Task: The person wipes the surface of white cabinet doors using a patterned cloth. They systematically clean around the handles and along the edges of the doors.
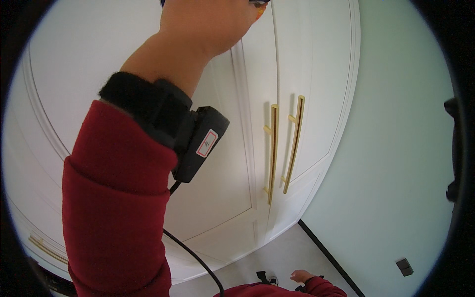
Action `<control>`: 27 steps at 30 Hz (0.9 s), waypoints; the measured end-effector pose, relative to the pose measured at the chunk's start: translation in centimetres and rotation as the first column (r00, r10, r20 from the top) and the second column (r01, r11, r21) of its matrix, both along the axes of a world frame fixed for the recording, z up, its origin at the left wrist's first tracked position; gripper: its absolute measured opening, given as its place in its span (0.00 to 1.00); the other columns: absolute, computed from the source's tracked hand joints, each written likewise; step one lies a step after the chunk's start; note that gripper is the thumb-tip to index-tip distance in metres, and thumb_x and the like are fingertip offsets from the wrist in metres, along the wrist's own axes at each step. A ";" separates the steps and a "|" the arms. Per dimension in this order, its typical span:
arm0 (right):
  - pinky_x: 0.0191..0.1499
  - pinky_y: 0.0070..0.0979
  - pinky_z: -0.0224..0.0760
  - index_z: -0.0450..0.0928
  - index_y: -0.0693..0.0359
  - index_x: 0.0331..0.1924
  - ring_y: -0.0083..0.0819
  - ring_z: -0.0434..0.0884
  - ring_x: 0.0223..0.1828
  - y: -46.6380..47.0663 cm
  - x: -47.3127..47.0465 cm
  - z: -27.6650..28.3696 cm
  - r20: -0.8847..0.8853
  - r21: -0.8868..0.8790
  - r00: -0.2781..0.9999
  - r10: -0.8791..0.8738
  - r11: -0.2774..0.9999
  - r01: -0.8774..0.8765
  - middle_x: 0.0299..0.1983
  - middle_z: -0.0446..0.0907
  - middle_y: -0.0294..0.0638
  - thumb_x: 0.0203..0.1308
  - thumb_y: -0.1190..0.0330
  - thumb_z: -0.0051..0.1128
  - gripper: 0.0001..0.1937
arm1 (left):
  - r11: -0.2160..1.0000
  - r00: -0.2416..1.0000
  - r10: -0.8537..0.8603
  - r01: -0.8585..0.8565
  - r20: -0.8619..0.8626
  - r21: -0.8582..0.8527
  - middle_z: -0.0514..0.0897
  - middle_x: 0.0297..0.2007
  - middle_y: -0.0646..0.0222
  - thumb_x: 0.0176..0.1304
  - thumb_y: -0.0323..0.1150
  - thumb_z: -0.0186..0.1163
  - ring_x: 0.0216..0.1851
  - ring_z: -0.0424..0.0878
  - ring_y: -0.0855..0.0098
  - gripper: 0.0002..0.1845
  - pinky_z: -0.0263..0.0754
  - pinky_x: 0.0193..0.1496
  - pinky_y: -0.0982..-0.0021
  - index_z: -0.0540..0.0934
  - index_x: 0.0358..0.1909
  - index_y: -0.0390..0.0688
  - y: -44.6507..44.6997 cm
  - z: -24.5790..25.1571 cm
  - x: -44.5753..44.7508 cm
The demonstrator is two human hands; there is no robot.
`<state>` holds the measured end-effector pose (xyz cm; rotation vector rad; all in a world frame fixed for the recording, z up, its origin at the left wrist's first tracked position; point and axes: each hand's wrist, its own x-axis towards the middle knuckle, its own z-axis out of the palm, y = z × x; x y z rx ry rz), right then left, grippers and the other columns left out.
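My left hand (211, 22) is raised high against the front of a white panelled cabinet, its fingers cut off by the top of the picture. On both sides of it shows part of a dark blue and orange item (261, 12), which seems to be in its grasp; what it is cannot be made out. A black strap with a black box-shaped device (202, 144) circles that wrist over a red sleeve (118, 208). Low down, my right hand (302, 276) hangs beside my body above the floor. It looks small, and nothing is plainly seen in it.
Two long gold bar handles (274, 154) (295, 144) stand upright on the white cabinet doors (219, 159). Another gold handle (48, 249) is at lower left. To the right, a pale green wall (389, 148) bears a dark socket plate (404, 267). A black cable (196, 256) trails from the wrist device.
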<state>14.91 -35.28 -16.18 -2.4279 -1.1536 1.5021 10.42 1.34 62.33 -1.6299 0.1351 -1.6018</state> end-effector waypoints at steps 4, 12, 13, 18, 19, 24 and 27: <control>0.56 0.39 0.67 0.75 0.57 0.53 0.47 0.74 0.55 0.2 -0.3 -0.6 -0.008 -0.007 1.000 0.024 1.000 -0.024 0.51 0.78 0.48 0.57 0.49 0.53 0.25 | 0.999 0.998 0.047 -0.049 -0.049 -0.025 0.75 0.48 0.49 0.52 0.33 0.58 0.52 0.69 0.52 0.12 0.62 0.57 0.54 0.79 0.36 0.37 -0.2 -0.8 -0.4; 0.56 0.39 0.67 0.75 0.57 0.54 0.46 0.75 0.55 0.4 -1.2 -0.3 -0.005 -0.009 1.000 -0.005 1.000 0.005 0.50 0.78 0.48 0.57 0.48 0.53 0.26 | 0.975 0.963 0.206 -0.217 -0.171 -0.047 0.71 0.57 0.51 0.60 0.44 0.53 0.62 0.63 0.51 0.24 0.53 0.66 0.51 0.72 0.53 0.38 0.5 -2.8 -1.5; 0.56 0.39 0.67 0.75 0.57 0.54 0.46 0.75 0.55 0.4 -1.3 -0.4 -0.006 -0.017 1.000 -0.012 1.000 0.012 0.50 0.78 0.48 0.57 0.48 0.53 0.26 | 0.977 0.965 0.197 -0.208 -0.176 -0.048 0.71 0.57 0.51 0.60 0.44 0.53 0.62 0.63 0.51 0.24 0.53 0.66 0.51 0.72 0.52 0.38 0.3 -3.0 -1.6; 0.54 0.39 0.68 0.75 0.57 0.53 0.46 0.76 0.53 0.3 -1.8 -1.1 -0.014 0.001 1.000 -0.022 1.000 0.022 0.49 0.79 0.48 0.57 0.48 0.52 0.26 | 0.987 0.967 0.119 -0.139 -0.226 -0.075 0.72 0.54 0.52 0.57 0.40 0.58 0.60 0.64 0.52 0.22 0.56 0.64 0.51 0.73 0.50 0.38 0.1 -4.3 -2.2; 0.54 0.39 0.68 0.75 0.57 0.52 0.46 0.76 0.53 0.2 -2.0 -1.2 -0.006 0.017 1.000 -0.022 1.000 0.023 0.49 0.79 0.48 0.57 0.48 0.52 0.25 | 0.992 0.973 0.103 -0.117 -0.206 -0.057 0.73 0.52 0.53 0.56 0.38 0.59 0.59 0.66 0.53 0.20 0.58 0.62 0.52 0.74 0.48 0.39 0.2 -4.7 -2.2; 0.53 0.39 0.69 0.76 0.57 0.52 0.46 0.77 0.51 0.5 -2.2 -1.2 0.002 0.021 1.000 -0.028 0.999 0.028 0.47 0.80 0.48 0.57 0.48 0.52 0.25 | 0.978 0.948 0.080 -0.134 -0.309 -0.159 0.67 0.60 0.59 0.48 0.40 0.67 0.62 0.62 0.53 0.33 0.54 0.65 0.46 0.68 0.57 0.47 0.9 -8.3 -2.5; 0.53 0.39 0.69 0.76 0.57 0.52 0.46 0.77 0.51 0.7 -2.4 -0.7 0.011 0.002 1.000 -0.012 1.000 0.012 0.47 0.80 0.48 0.57 0.48 0.52 0.25 | 0.979 0.922 0.051 -0.123 -0.384 -0.165 0.66 0.60 0.58 0.47 0.40 0.68 0.63 0.61 0.52 0.34 0.55 0.65 0.44 0.67 0.58 0.46 0.9 -11.0 -3.4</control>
